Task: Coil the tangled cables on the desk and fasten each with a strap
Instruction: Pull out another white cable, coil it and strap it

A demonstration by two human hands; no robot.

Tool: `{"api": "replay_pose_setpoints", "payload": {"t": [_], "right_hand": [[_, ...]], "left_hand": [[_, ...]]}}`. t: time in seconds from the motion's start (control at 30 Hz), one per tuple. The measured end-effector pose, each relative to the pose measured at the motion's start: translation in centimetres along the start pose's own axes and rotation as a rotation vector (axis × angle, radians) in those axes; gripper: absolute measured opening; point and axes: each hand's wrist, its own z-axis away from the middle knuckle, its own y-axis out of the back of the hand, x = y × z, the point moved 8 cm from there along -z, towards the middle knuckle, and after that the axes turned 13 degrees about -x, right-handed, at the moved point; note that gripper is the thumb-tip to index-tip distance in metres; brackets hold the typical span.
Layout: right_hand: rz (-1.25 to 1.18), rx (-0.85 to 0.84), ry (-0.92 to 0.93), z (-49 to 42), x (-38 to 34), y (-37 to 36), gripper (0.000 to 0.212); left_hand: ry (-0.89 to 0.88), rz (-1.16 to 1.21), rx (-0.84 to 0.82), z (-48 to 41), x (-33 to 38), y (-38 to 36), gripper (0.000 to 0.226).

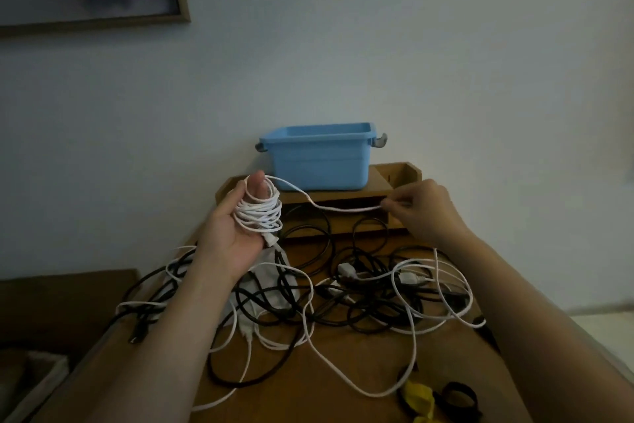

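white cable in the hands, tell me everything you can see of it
The white cable is thin, round and looks plastic-sheathed. Many loops are wound round the raised left hand, with a white plug hanging at the coil's bottom. From the coil's top one strand sags across to the right hand, which pinches it, then drops to the desk, where it seems to run on among the black cables.

Light was dim, flat and bluish, with only faint shadows. Far out from the fingers (256, 186) the edges bowed and blurred.
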Motion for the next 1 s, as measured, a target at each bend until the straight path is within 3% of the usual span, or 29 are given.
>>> {"api": "replay_pose_setpoints", "payload": {"t": [0.13, 0.4, 0.57, 0.63, 0.83, 0.93, 1.0], "right_hand": [[0.162, -0.326, 0.208, 1.3, -5.2, -2.9, 0.009], [0.149, -0.660, 0.410, 4.6, -11.8, -7.0, 0.013], [0.068, -0.481, 0.531, 4.9, -13.4, -4.7, 0.010], [-0.015, -0.373, 0.539, 4.6, -13.5, -3.5, 0.008], [-0.125, -0.042, 0.421, 3.3, -11.1, -1.1, 0.012], [-0.166, -0.037, 0.362, 2.7, -9.6, -1.1, 0.011], [-0.299, -0.184, 0.326, 2.2, -8.6, -2.4, 0.018]], "left_hand": [[-0.060, -0.104, -0.022, -0.3, 1.3, 0.0, 0.034], [-0.041, -0.621, -0.126, 0.0, 0.5, -2.6, 0.028], [0.168, -1.087, -0.264, 0.9, -1.4, -3.8, 0.028], [0.225, -1.148, -0.313, 1.3, -2.2, -4.3, 0.031], [0.327, -1.263, -0.518, 2.9, -5.0, -6.3, 0.069], [0.247, -1.155, -0.542, 2.9, -5.1, -6.6, 0.038], [0.220, -1.002, -0.528, 2.7, -5.1, -6.3, 0.026]]}}
